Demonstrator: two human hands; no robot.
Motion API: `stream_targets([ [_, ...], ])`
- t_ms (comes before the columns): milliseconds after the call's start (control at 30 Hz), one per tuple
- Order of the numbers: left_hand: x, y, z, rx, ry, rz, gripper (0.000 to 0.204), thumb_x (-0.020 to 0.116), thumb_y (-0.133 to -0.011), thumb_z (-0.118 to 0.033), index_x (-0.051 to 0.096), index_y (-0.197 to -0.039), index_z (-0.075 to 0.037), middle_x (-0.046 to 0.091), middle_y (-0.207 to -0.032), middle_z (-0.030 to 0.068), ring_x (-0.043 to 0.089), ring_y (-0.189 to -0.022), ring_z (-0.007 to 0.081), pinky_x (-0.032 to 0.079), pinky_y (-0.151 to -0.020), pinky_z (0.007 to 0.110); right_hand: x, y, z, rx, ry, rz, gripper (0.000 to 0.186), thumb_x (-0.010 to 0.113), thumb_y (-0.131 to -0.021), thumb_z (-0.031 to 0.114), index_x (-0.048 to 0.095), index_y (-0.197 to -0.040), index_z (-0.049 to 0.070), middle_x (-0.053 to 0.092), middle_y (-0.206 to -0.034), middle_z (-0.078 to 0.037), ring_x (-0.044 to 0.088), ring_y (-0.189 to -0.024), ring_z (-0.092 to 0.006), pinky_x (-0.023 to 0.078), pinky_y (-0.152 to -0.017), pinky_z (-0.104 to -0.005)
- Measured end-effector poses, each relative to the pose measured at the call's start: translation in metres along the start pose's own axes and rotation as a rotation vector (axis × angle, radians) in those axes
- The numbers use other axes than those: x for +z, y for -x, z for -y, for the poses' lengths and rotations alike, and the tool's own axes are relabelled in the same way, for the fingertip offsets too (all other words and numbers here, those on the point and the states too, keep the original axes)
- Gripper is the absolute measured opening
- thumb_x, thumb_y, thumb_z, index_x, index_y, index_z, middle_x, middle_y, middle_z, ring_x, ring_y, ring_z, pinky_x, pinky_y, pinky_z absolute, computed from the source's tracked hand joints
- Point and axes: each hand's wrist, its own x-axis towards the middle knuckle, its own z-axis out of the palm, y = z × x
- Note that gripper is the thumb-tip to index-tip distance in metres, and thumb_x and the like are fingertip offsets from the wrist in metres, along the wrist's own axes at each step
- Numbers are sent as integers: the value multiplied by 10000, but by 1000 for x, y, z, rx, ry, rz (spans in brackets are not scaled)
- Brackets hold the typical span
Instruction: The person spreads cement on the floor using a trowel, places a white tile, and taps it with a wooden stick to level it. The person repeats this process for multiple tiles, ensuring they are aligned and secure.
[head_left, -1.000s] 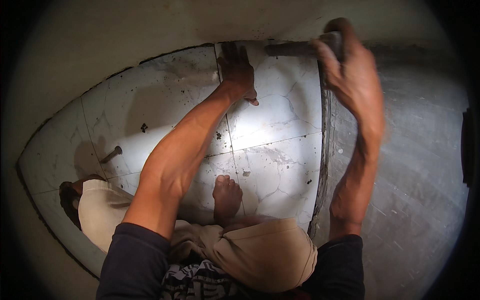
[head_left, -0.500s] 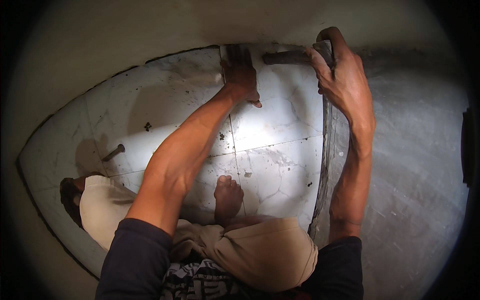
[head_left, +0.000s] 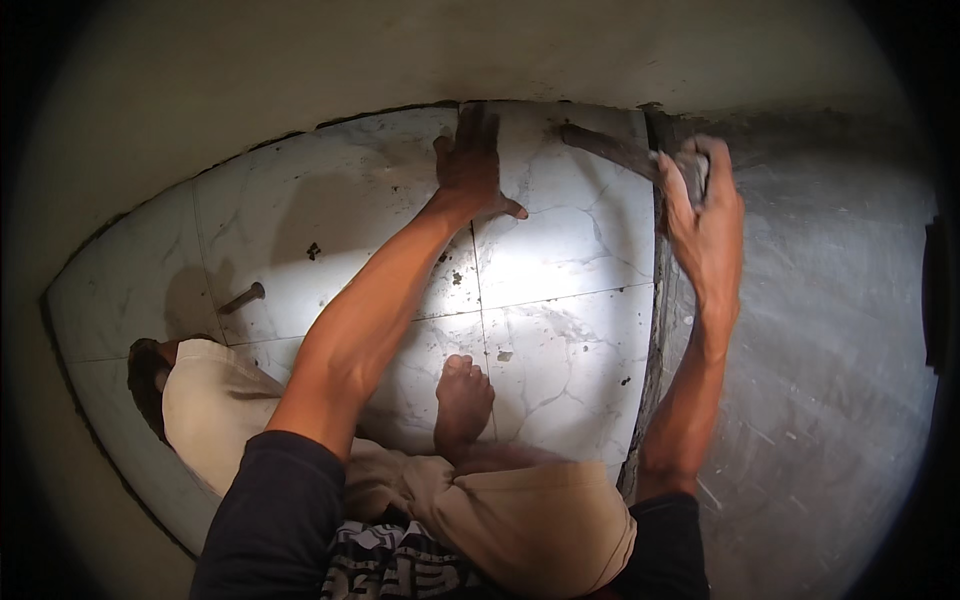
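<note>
My left hand (head_left: 470, 172) lies palm down with fingers stretched out on the marbled white floor tile (head_left: 570, 235), near its far edge. To its right, my right hand (head_left: 712, 225) is closed round the head end of what looks like a hammer (head_left: 610, 150). The dark handle points left over the far right tile. Its tip is close to the tile surface; I cannot tell whether it touches. On the tiles at the left lies a short metal rod (head_left: 242, 297) with a flared end, like a chisel or large bolt.
A wall (head_left: 330, 70) curves round the far and left sides, with a dark gap along the tiles. A rough edge (head_left: 655, 300) separates the tiles from the grey concrete floor (head_left: 810, 350). Small dark crumbs dot the tiles; my bare foot (head_left: 463, 400) rests on them.
My right hand and the hammer have come nearer to me, and the handle now slants down to the right. My left hand stays on the tile, thumb spread wider. The view has shifted slightly.
</note>
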Motion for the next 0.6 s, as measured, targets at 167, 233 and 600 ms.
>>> stream_targets([
  [167, 22, 8, 11, 32, 70, -164, 1471, 929, -497, -672, 208, -1576, 22, 245, -1632, 252, 190, -1554, 359, 376, -1070, 584, 19, 47, -41, -129, -78, -117, 252, 685, -974, 114, 557, -1168, 16, 693, -805, -146, 703, -708, -192, 542, -624, -340],
  [233, 29, 10, 17, 56, 66, -197, 1445, 918, -502, -688, 245, -1561, 30, 261, -1623, 257, 203, -1550, 356, 388, -1058, 574, 34, 60, -49, -213, -109, -99, 260, 695, -967, 83, 548, -1168, 11, 683, -792, -138, 693, -695, -180, 542, -620, -333],
  [600, 30, 13, 14, 27, 7, -205, 1490, 879, -488, -749, 223, -1572, 35, 241, -1643, 231, 224, -1545, 325, 378, -1062, 596, 83, 92, -68, -348, -198, -121, 337, 700, -946, -12, 498, -1215, -24, 668, -829, -129, 653, -668, -142, 528, -605, -285],
])
